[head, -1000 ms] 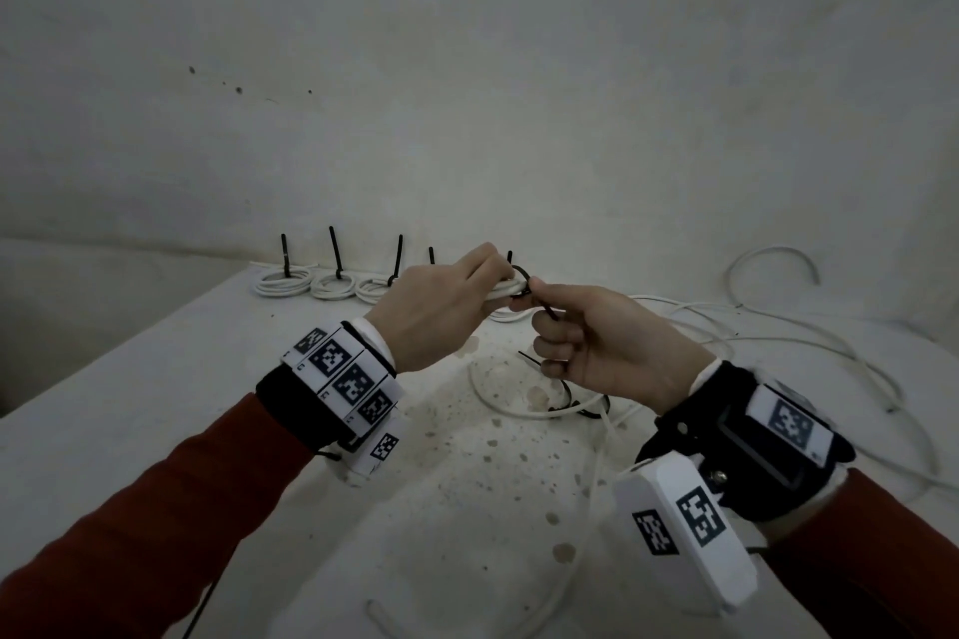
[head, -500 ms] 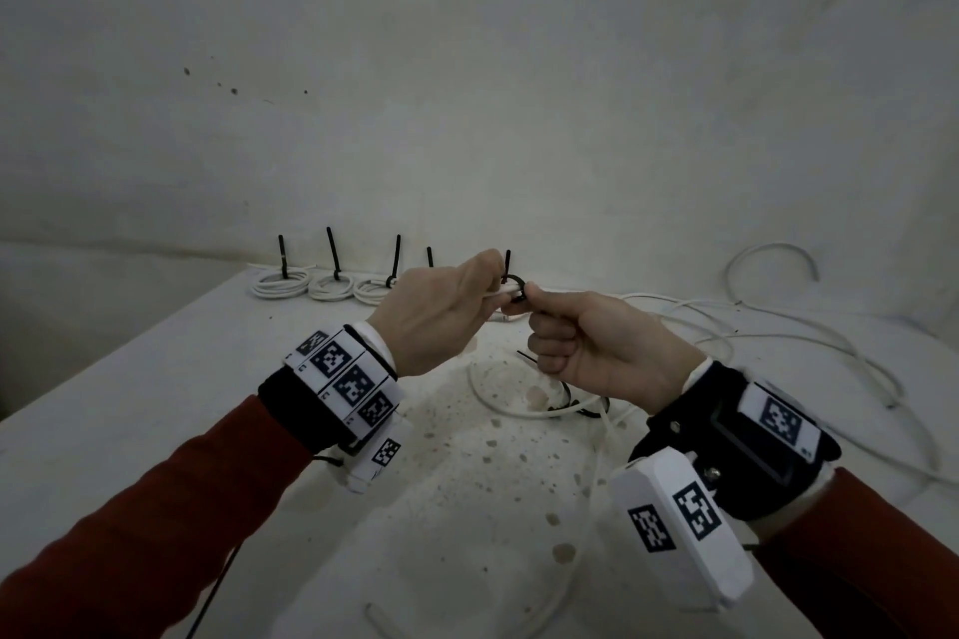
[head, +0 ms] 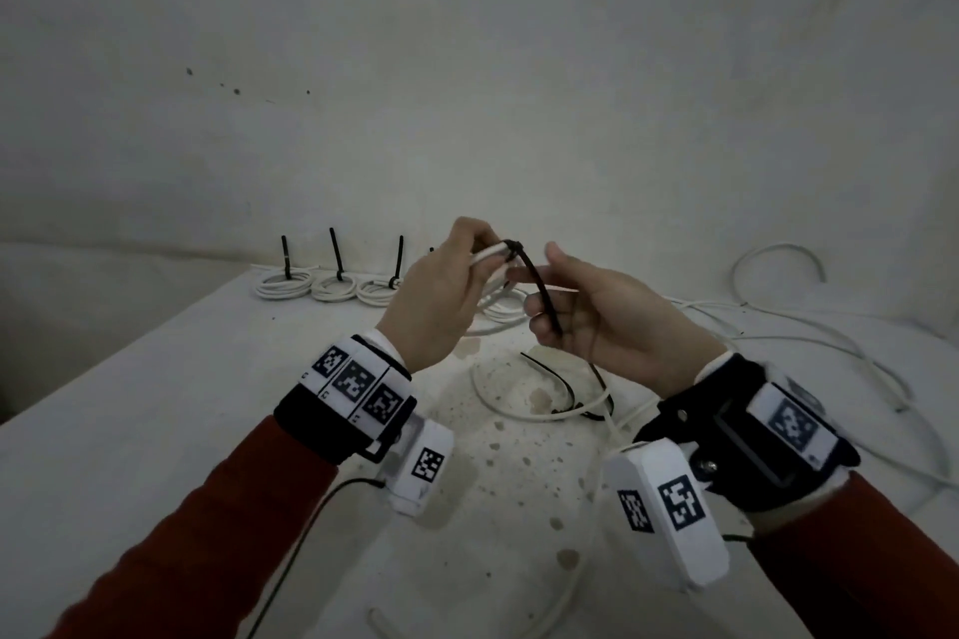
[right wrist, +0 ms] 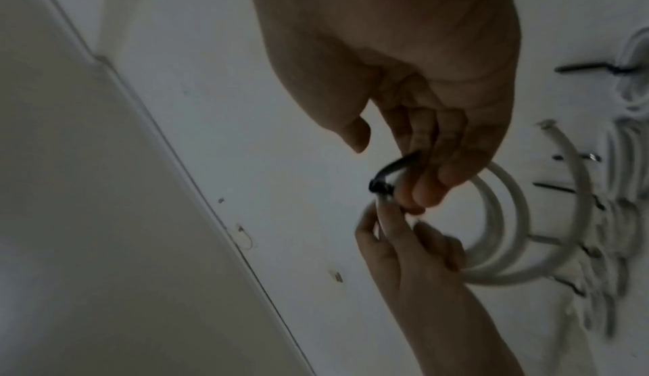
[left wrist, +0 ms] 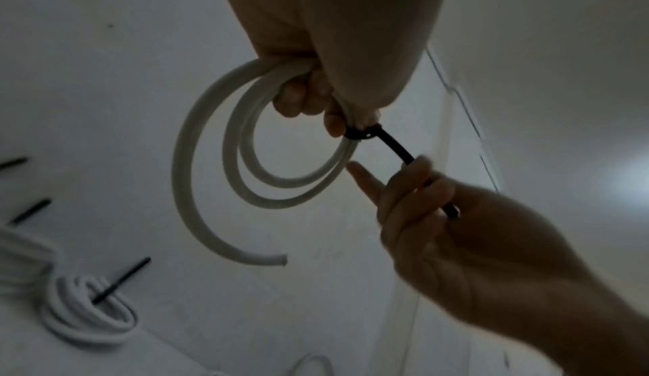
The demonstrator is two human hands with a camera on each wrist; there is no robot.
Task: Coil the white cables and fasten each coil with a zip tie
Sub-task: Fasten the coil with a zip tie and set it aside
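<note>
Left hand (head: 441, 296): raised above the table (head: 155, 405), fingers curled, pinching a white cable coil (left wrist: 246, 160) at its upper edge.
Zip tie (head: 534, 283), black: cinched round the coil just beside the left fingertips; tail runs toward 5 o'clock into the right hand (head: 597, 317).
Right hand: fingers curled round the tail, thumb raised.
Finished coils (head: 332, 285): row at 11 o'clock, black tails upright.
Loose white cable (head: 778, 327): 2 to 3 o'clock.
Spare zip ties (head: 565, 389): on the table below the hands.
</note>
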